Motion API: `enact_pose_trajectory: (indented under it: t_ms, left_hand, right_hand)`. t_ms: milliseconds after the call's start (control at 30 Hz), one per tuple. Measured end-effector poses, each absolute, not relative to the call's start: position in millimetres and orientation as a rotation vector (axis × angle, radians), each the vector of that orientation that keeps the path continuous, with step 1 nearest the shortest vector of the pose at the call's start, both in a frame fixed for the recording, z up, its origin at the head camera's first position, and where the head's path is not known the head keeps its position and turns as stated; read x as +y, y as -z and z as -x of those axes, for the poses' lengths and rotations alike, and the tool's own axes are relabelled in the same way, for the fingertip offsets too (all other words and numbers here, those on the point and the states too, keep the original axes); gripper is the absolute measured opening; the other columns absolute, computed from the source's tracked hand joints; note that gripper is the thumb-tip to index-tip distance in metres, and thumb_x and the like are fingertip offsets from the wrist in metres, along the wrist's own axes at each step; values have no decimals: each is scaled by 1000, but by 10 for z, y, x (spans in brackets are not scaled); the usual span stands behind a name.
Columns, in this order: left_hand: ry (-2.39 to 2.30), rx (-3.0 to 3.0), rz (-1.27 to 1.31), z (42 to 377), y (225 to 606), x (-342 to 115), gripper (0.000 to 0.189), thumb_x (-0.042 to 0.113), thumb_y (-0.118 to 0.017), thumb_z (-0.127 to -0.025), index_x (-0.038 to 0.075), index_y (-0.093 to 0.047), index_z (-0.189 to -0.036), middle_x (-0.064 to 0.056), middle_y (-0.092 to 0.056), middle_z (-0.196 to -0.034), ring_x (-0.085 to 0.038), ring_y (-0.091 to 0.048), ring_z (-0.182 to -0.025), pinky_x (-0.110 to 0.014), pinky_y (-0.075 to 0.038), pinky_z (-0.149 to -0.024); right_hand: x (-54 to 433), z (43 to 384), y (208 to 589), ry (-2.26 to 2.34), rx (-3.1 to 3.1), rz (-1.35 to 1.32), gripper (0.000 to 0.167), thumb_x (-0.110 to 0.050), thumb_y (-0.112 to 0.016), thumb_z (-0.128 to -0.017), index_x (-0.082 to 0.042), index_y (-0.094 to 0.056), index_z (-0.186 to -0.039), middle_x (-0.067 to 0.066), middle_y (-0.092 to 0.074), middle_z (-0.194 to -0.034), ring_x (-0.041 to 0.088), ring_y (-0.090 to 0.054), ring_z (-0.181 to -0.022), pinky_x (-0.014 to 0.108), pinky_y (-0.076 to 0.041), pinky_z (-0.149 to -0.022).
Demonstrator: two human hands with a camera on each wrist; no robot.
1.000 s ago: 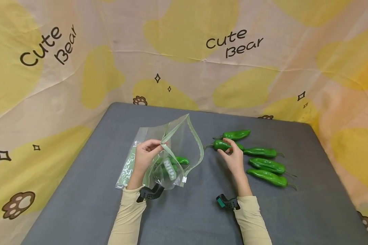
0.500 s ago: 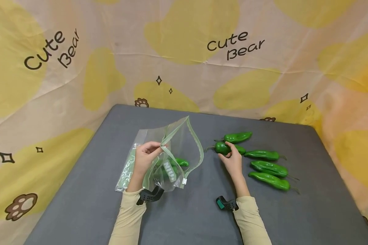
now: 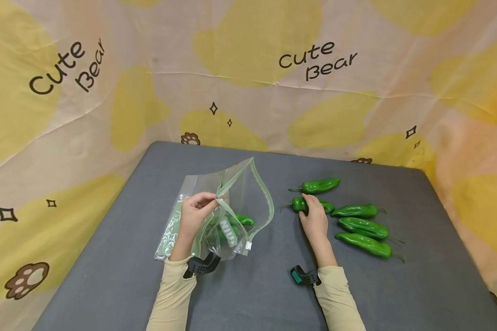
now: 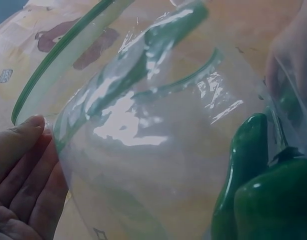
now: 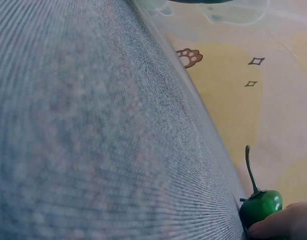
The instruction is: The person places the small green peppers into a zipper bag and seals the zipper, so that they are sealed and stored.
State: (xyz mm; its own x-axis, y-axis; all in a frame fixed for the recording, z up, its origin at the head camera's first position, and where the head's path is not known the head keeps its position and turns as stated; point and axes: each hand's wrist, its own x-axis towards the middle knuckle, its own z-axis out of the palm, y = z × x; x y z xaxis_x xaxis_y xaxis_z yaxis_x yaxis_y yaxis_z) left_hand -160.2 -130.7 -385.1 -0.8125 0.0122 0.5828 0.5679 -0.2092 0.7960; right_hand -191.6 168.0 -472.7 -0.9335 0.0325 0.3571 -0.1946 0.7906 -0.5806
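My left hand (image 3: 192,216) pinches the green-edged rim of a clear slider zip bag (image 3: 242,186), whose mouth gapes toward the right. Inside the bag lie green peppers (image 3: 244,219); the left wrist view shows two large ones (image 4: 273,200) through the plastic. On the right, my right hand (image 3: 316,223) grips another green pepper (image 3: 297,204) across its body, fingers over the far side and thumb on the near side. In the right wrist view only this pepper's stem end (image 5: 263,205) shows beside a fingertip; the rest is out of frame.
One green pepper (image 3: 320,185) lies just beyond the gripped one. Three more peppers (image 3: 362,227) lie in a row to the right of my hand. Flat green-and-clear packaging (image 3: 170,234) rests left of the bag on the grey table (image 3: 252,294). A patterned cloth (image 3: 248,92) surrounds the table.
My right hand has come down onto the pepper and closed around it. That pepper has shifted slightly toward me, away from the farther one. The left hand and bag stay nearly still.
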Motion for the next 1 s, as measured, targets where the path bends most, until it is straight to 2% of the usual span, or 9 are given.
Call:
enact_pose_trajectory:
  t_ms: [133,233,467,600,867,1000]
  left_hand:
    - [2084,-1688,680,1609,3841,-1302,31,-23,-57,-73,4,-69,-82,-8,-67,-80,-14,-64,-71,-19,-51,-56]
    - [2094,-1685,674,1612,3838,-1300,32,-23,-57,-73,6,-69,-81,-7,-67,-80,-14,-64,-71,-18,-50,-56]
    - [2087,-1701,641,1609,3848,-1305,36,-23,-58,-72,11,-69,-81,-3,-67,-79,-11,-64,-68,-18,-50,-55]
    - [2087,-1704,626,1604,3855,-1308,36,-22,-59,-72,11,-70,-80,-3,-67,-79,-11,-64,-67,-19,-50,-54]
    - [2089,-1697,632,1605,3860,-1304,32,-21,-60,-73,8,-70,-80,-6,-67,-79,-13,-64,-69,-19,-51,-55]
    - [2095,-1695,635,1602,3859,-1304,32,-21,-59,-73,8,-70,-81,-4,-67,-79,-12,-64,-69,-19,-51,-56]
  right_hand:
    - [1684,1916,4723,-824,-2633,-152,48,6,-71,-72,-2,-57,-117,13,-50,-115,31,-51,-97,44,-48,-65]
    - [1685,1917,4724,-802,-2630,-167,45,5,-71,-72,-2,-59,-114,12,-50,-114,30,-53,-93,43,-48,-60]
    - [1690,1916,4752,-818,-2598,-207,46,6,-72,-70,-1,-58,-113,14,-50,-114,32,-54,-93,45,-48,-66]
    - [1693,1909,4763,-829,-2571,-243,51,7,-72,-70,0,-54,-117,16,-50,-116,34,-54,-94,47,-48,-69]
    - [1701,1903,4754,-840,-2523,-255,57,3,-72,-73,-1,-49,-124,17,-48,-119,35,-53,-95,46,-48,-66]
    - [1715,1899,4750,-840,-2436,-259,60,3,-69,-75,1,-42,-129,20,-44,-119,36,-55,-80,45,-49,-58]
